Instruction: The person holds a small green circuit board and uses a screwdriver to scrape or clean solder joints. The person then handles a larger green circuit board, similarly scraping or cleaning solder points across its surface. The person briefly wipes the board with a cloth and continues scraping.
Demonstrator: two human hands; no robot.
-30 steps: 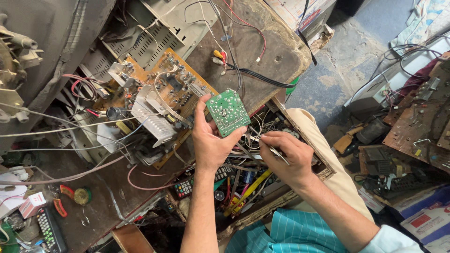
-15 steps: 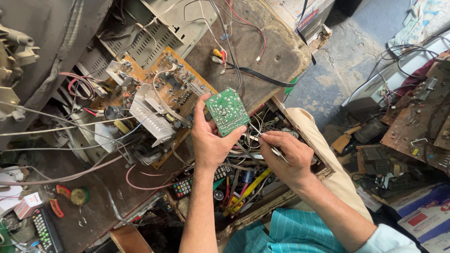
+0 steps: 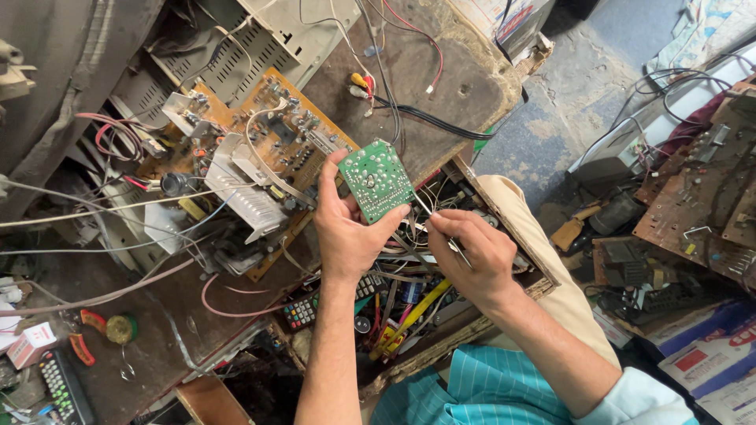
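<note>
Head view: left hand (image 3: 346, 236) pinches a small green circuit board (image 3: 378, 180) by its edges, light, stiff, fragile; right hand (image 3: 471, 250) beside it grips a thin metal tool (image 3: 441, 233).

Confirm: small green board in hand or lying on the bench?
In hand: left hand grips the small green circuit board, solder side up, clear of the bench.

We cannot tell what thin tool the right hand (image 3: 472, 252) pinches; its fingers cover most of it. The left hand (image 3: 346, 232) hides the near corner of the green circuit board (image 3: 376, 179). The remote control (image 3: 64, 387) at near left is cut off by the edge.
</note>
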